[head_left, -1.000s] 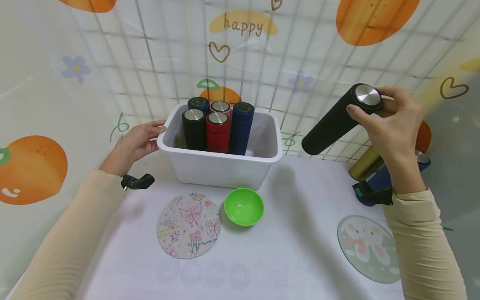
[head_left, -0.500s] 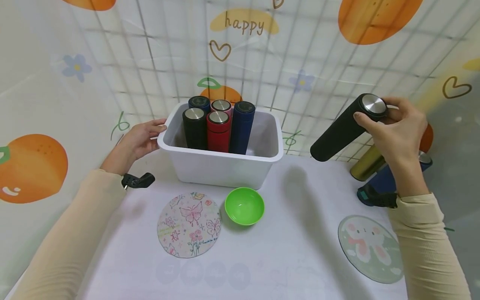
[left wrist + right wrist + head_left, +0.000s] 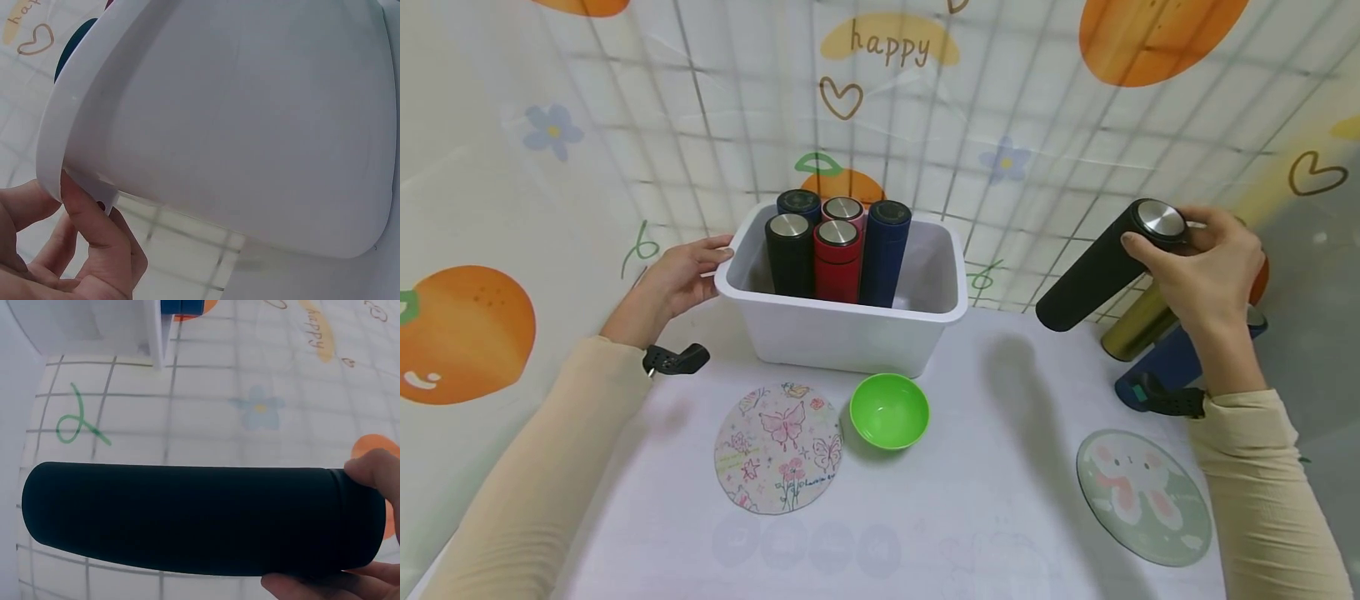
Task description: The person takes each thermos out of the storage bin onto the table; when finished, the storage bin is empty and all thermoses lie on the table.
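Note:
A black thermos bottle (image 3: 1093, 271) with a silver lid top hangs tilted above the table, and my right hand (image 3: 1213, 267) grips it near the lid. In the right wrist view the same thermos (image 3: 187, 519) spans the frame, thumb on one side and fingers on the other. My left hand (image 3: 681, 279) pinches the left rim of a white plastic bin (image 3: 842, 337); the left wrist view shows thumb and fingers at that rim. Inside the bin's left and middle part stand several thermoses, among them a red one (image 3: 837, 267), a black one (image 3: 789, 262) and a dark blue one (image 3: 885, 258).
Behind my right wrist, a gold thermos (image 3: 1138, 325) and a blue thermos (image 3: 1161, 367) lean near the wall. A green bowl (image 3: 889, 412) sits before the bin, beside a round butterfly mat (image 3: 778, 450). A bunny mat (image 3: 1142, 500) lies at the right.
My right hand has moved a little right and down with the black thermos, away from the bin. The left hand stays at the bin's rim.

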Motion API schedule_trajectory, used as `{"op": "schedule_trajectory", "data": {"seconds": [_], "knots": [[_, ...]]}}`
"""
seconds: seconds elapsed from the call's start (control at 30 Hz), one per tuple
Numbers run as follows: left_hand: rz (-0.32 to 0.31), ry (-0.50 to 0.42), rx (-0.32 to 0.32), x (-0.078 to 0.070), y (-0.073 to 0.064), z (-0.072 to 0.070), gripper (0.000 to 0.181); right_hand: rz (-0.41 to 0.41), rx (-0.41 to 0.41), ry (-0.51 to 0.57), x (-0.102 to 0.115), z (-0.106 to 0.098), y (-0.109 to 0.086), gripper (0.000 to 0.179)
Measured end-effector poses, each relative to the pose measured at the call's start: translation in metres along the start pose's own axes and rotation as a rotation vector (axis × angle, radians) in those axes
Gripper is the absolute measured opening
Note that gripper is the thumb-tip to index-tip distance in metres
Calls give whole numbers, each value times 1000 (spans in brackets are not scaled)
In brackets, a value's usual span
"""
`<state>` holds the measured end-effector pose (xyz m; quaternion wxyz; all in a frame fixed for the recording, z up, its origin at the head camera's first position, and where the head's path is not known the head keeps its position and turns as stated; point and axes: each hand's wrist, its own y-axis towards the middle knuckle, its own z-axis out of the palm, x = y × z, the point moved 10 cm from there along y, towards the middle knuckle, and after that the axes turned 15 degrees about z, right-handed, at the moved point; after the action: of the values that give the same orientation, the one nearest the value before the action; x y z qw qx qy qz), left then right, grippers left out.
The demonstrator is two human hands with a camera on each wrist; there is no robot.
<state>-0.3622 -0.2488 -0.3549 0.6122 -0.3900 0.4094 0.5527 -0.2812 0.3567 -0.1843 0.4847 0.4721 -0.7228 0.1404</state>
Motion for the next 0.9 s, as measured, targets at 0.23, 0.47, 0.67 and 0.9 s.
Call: {"op": "schedule_trajectory", "data": {"seconds": [0.23, 0.47, 0.67, 0.9], "knots": [[2, 7, -1, 0, 1, 0, 53, 37, -28, -72, -16, 2, 8, 61], [0, 3, -12, 1, 1, -2, 52, 73, -53, -186, -31, 4, 17, 68], [-2, 33, -4, 0, 1, -3, 58, 98, -45, -204, -48, 9, 23, 72], [-4, 51, -9, 1, 2, -4, 60, 108, -53, -200, -59, 13, 32, 75]]}}
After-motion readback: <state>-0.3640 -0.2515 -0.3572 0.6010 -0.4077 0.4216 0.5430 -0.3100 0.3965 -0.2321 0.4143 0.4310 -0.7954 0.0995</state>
